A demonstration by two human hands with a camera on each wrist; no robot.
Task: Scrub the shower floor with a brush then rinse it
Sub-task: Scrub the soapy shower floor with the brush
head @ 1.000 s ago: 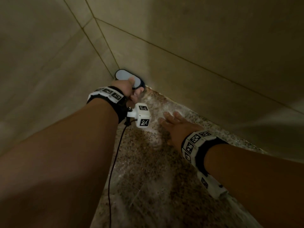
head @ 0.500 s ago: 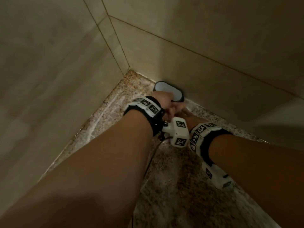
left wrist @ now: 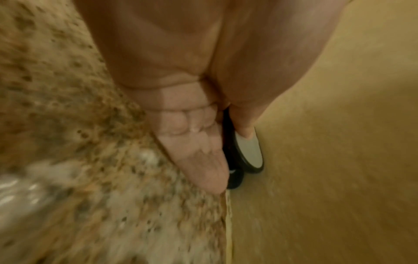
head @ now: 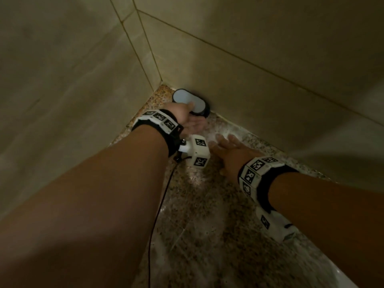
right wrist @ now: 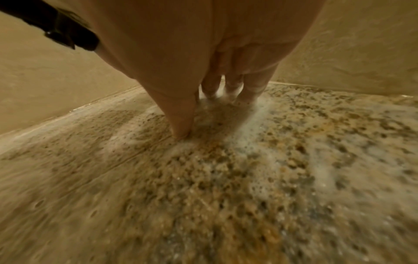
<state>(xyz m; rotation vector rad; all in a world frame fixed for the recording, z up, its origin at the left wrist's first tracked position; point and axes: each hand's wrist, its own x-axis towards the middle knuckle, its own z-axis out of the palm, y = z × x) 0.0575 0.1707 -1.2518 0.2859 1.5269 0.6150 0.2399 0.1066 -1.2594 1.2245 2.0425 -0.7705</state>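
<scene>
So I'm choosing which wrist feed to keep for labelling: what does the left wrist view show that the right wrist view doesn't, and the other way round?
Only the left wrist view shows the brush, a pale-topped dark body at the foot of the wall, with the left hand gripping it, thumb on top. Only the right wrist view shows the right hand, fingers straight, tips on the floor amid white foam. Both show the speckled shower floor, wet, meeting a beige tiled wall.

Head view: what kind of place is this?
Most likely a shower stall corner: tiled walls meet a wet, sudsy speckled stone floor, and the left hand grips a scrub brush.
</scene>
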